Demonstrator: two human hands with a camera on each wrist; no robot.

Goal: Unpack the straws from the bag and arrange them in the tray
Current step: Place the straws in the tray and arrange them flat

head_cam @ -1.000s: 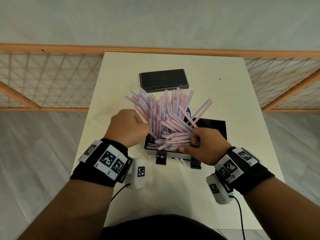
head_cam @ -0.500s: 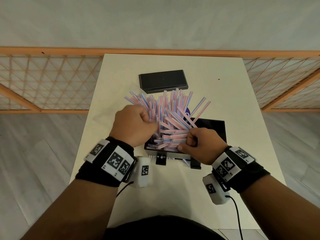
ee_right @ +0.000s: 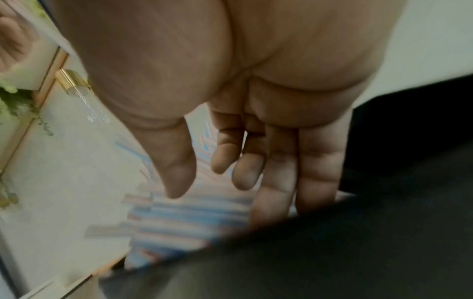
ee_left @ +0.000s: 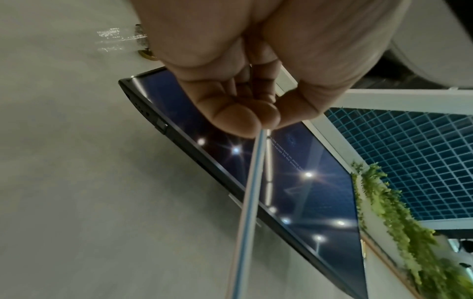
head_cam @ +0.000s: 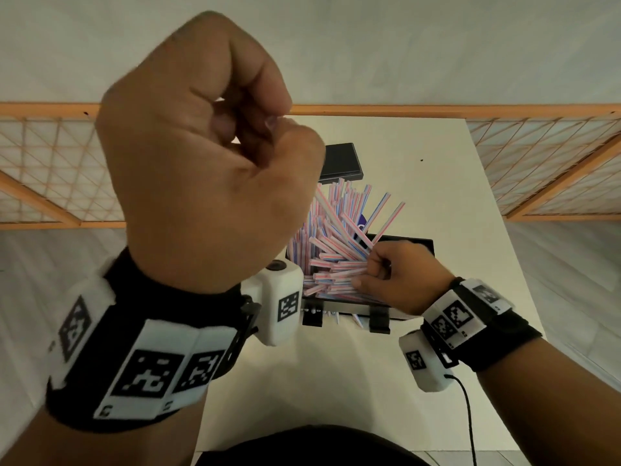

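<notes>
The pale, matte rectangular worktop (head_cam: 437, 381) carries everything, with an orange wooden lattice rail (head_cam: 544, 169) behind it. On it stands a black, hard-walled rectangular tray (head_cam: 425, 245), and farther back lies a flat black glossy slab (head_cam: 342, 159), apart from the tray.

Heaped in and above the tray is the tangle of thin pink-, blue- and white-striped drinking straws (head_cam: 339, 237), some lying flat, many leaning fanned upward. No bag can be made out.

The straws look very light, smooth and springy; a loose heap would likely slide and scatter, and a hard squeeze could kink a tube. Taking a small bunch around mid-length, or one straw near its end, seems the safest hold.

The left hand (head_cam: 201, 156) is raised close to the head camera, fingers curled; the left wrist view shows its fingertips (ee_left: 238, 119) pinching the end of a single striped straw (ee_left: 248, 202). The right hand (head_cam: 400, 274) sits low at the tray's near edge, fingers loosely bent among the flat-lying straws; whether it grips any cannot be told.
</notes>
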